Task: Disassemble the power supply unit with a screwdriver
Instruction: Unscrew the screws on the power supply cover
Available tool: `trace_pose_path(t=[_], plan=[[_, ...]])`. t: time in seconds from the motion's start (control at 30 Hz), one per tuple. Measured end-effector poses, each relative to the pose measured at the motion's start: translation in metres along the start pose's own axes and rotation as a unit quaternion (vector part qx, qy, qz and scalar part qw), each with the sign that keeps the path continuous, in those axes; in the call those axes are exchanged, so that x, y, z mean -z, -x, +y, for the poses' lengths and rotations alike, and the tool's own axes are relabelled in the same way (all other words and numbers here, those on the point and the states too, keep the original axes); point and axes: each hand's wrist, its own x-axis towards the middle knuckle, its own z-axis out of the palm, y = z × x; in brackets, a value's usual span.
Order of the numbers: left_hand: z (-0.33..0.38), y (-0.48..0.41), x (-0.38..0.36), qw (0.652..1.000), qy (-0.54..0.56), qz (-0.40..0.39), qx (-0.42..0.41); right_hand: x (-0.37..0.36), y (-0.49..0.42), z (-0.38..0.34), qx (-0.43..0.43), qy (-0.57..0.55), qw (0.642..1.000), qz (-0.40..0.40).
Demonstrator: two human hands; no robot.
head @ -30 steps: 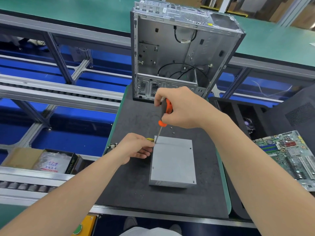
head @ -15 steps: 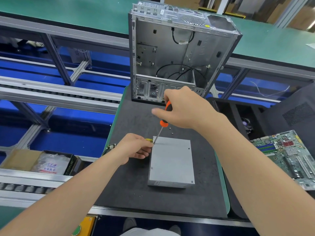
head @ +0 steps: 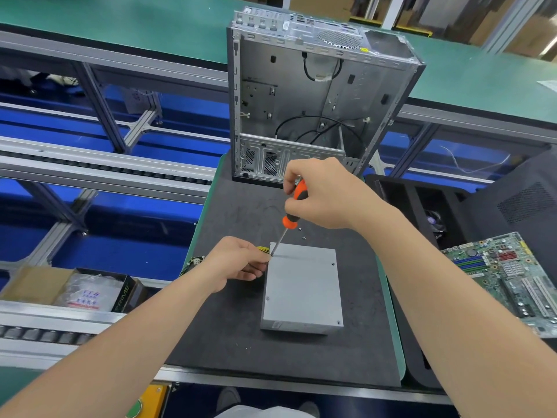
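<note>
Power supply unit (head: 303,289) lies flat on the dark mat of the table (head: 235,336), about midway between the far and near edges, lid up, and it hasn't shifted at all over the last second. The screwdriver (head: 294,206) is on it, tip planted at the unit's far-left corner, exactly where it was a second ago. Here's the change. Half a second back your right hand (head: 328,194) had opened its fingers off the orange handle, and now that grip is clenched round it again. That reads as a reset between turns, so you're backing this corner screw out in short twists, and it's not free yet.

Your left hand (head: 238,262) hasn't budged. Its grip is curled onto the far-left corner of the casing, fingertips right beside the tip, bracing the unit. Yellow cables (head: 263,250) poke out just behind those knuckles.

Two loose screws (head: 300,228) lie on the mat just beyond the unit's far edge. More screw spots show in the lid, but whether they're filled is too small to tell. I'd call it partway through the lid.

Further out, the empty computer case (head: 301,95) stands upright at the table's far edge, and a motherboard (head: 512,276) lies off the right edge.
</note>
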Motion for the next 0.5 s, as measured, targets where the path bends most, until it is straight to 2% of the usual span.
trace_pose_path(t=[0.17, 0.37, 0.5], plan=[[-0.001, -0.0006, 0.0009, 1.0, -0.002, 0.001, -0.004, 0.001, 0.0005, 0.0009, -0.023, -0.029, 0.999, -0.015], [-0.0004, -0.0002, 0.0005, 1.0, 0.0, 0.001, -0.002, -0.0029, -0.0017, 0.0033, -0.036, 0.015, 0.999, 0.035], [0.0, -0.0005, 0.0008, 1.0, -0.004, 0.002, -0.003, 0.0008, -0.0015, 0.0027, -0.042, -0.033, 0.999, -0.005]])
